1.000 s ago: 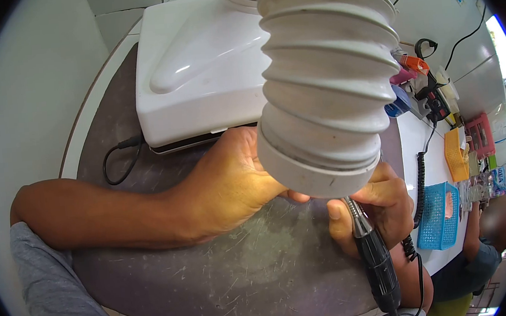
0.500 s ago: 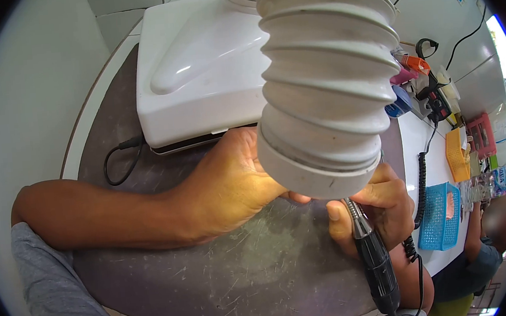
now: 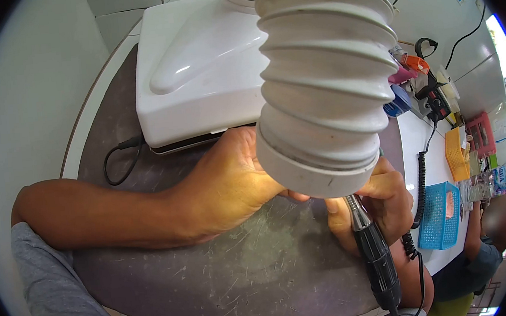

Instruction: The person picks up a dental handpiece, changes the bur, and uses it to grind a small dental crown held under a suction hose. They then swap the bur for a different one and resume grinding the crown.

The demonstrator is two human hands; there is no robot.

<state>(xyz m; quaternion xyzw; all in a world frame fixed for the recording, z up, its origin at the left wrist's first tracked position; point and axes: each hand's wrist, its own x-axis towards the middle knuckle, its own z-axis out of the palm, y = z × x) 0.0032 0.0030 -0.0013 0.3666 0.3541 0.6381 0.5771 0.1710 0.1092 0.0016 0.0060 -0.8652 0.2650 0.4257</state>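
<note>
A black and silver rotary handpiece [image 3: 376, 255] with a cord at its lower end is gripped in my right hand [image 3: 383, 204]. Its tip passes out of sight under the wide white corrugated hose [image 3: 324, 79]. My left hand [image 3: 231, 187] reaches under the hose's rim from the left. Its fingertips are mostly covered, so what it may hold is hidden. Behind my left hand stands a white machine housing [image 3: 197, 72]. Both hands are above a scratched dark grey work surface [image 3: 263, 277].
A black cable [image 3: 107, 164] loops beside the housing at left. To the right are a blue basket [image 3: 439, 217], a yellow basket [image 3: 457, 153], a red basket [image 3: 481, 135], a coiled cord [image 3: 421, 191] and a water bottle [image 3: 501, 179]. Another person [image 3: 472, 259] is at far right.
The handpiece and my right hand have shifted very slightly, with the handpiece's upper end a little further right. My left hand stays in place.
</note>
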